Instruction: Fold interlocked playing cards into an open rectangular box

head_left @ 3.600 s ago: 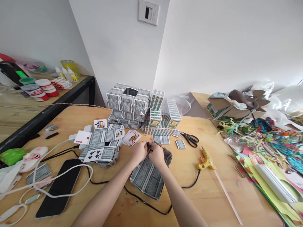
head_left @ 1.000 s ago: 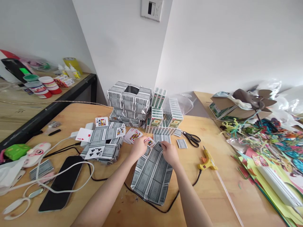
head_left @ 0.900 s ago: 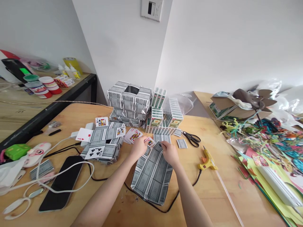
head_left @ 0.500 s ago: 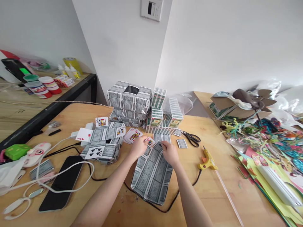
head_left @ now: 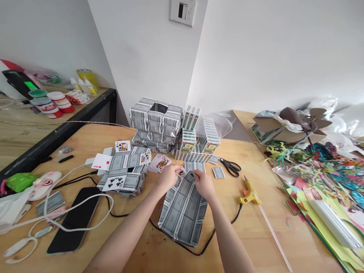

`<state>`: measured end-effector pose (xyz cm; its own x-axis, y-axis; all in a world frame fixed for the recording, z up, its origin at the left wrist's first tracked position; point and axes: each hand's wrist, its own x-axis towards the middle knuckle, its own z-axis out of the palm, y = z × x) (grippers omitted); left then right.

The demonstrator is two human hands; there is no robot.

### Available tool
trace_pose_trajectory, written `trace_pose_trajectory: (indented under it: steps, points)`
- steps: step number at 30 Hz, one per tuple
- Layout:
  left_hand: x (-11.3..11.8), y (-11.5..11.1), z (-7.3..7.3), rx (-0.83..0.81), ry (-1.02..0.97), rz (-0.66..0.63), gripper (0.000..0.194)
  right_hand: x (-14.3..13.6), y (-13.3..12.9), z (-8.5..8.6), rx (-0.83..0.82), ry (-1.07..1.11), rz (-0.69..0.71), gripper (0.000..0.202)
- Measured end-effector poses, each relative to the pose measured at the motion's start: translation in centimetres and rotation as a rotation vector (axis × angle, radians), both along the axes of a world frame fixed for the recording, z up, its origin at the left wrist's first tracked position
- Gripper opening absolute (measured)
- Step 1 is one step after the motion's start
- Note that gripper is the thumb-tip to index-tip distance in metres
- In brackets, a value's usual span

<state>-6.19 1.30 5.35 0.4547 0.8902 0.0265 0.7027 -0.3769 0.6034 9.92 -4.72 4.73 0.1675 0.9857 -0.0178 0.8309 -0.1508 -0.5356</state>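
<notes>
A long box-like piece made of grey-backed playing cards [head_left: 182, 214] lies between my forearms, its length running away from me. My left hand [head_left: 170, 177] is closed in a pinch at its far left corner, by a face-up playing card [head_left: 181, 171]. The fingertips partly hide what they grip. My right hand [head_left: 204, 184] pinches the far right edge of the card piece, and a small dark spot shows by its fingertips. Just beyond the hands lie several face-down cards [head_left: 195, 166]. A fan of face-up cards [head_left: 160, 163] is left of them.
A taller card structure [head_left: 156, 119] and boxed card decks [head_left: 209, 134] stand behind. To the left are another card piece [head_left: 127, 182], a phone [head_left: 75, 220] and white cables. Scissors [head_left: 231, 167] and a yellow glue gun [head_left: 249, 193] lie right, its black cord passing the card piece.
Hardly anything differs. Both hands keep their pinch at the far end of the card piece, and the view has shifted very slightly.
</notes>
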Motion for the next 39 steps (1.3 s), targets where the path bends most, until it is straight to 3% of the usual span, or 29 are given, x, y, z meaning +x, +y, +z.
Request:
trace_pose_trajectory:
  steps: [11,18,22,25,30,39]
  points:
    - [0.7,-0.1,-0.3,0.056,0.101,-0.165,0.027,-0.3,0.0,-0.1,-0.007,-0.086,0.023,0.026]
    - [0.7,0.1,0.2,0.007,0.196,-0.221,0.027,-0.7,0.3,-0.1,-0.026,-0.114,0.054,0.027]
    - [0.4,0.0,-0.2,0.036,0.13,-0.257,0.027,-0.8,0.4,0.0,-0.01,-0.121,0.056,0.028]
    - [0.2,-0.2,-0.8,0.06,-0.019,-0.218,0.03,-0.6,0.4,-0.1,0.025,-0.068,0.054,0.027]
    - [0.1,-0.7,-1.1,0.055,-0.215,-0.039,0.027,-0.2,0.6,-0.3,0.059,0.069,0.035,0.023]
    - [0.2,-0.2,-0.6,0.06,-0.061,-0.056,0.026,-0.4,0.9,-0.1,0.069,0.066,0.0,0.023]
